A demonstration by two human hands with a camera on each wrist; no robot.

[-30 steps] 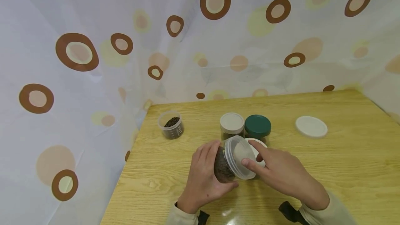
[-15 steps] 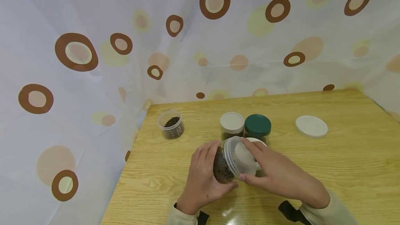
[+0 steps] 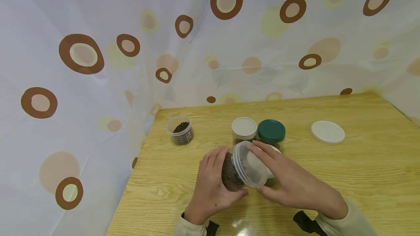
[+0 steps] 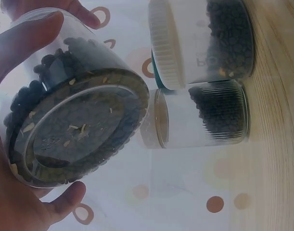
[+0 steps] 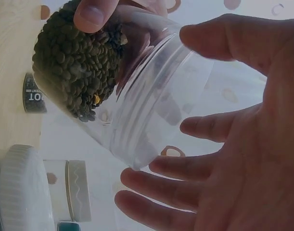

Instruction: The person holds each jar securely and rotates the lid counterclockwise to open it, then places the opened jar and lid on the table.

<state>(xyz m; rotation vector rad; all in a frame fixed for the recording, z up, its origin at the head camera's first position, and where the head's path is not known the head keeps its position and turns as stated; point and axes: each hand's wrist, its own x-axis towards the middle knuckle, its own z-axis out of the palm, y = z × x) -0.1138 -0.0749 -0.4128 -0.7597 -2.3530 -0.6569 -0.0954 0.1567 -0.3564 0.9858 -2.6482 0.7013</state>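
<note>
The tub [image 3: 182, 136], well beyond the left fingertips, reads "POT"; the smaller print below is unreadable. The front jar [image 4: 204, 38], just beyond the right fingers, bears faint lettering, too dim to read whole. The jar [image 3: 234, 173] in the left hand [image 3: 211, 190] is tilted, its base showing raised marks that cannot be made out. Left fingers and thumb are clamped round its body, over dark beans [image 5: 79, 62]. The right hand [image 3: 290, 183] has its fingers spread apart about the jar's ridged clear end, thumb at the rim; whether they press, I cannot tell.

Past the fingertips stand a white-lidded jar [image 3: 244, 127] and a green-lidded jar [image 3: 271, 130], leaving little room ahead. Wood runs from the left hand to the left edge of the table [image 3: 157, 192], and from the right hand out to a white lid [image 3: 328, 132].
</note>
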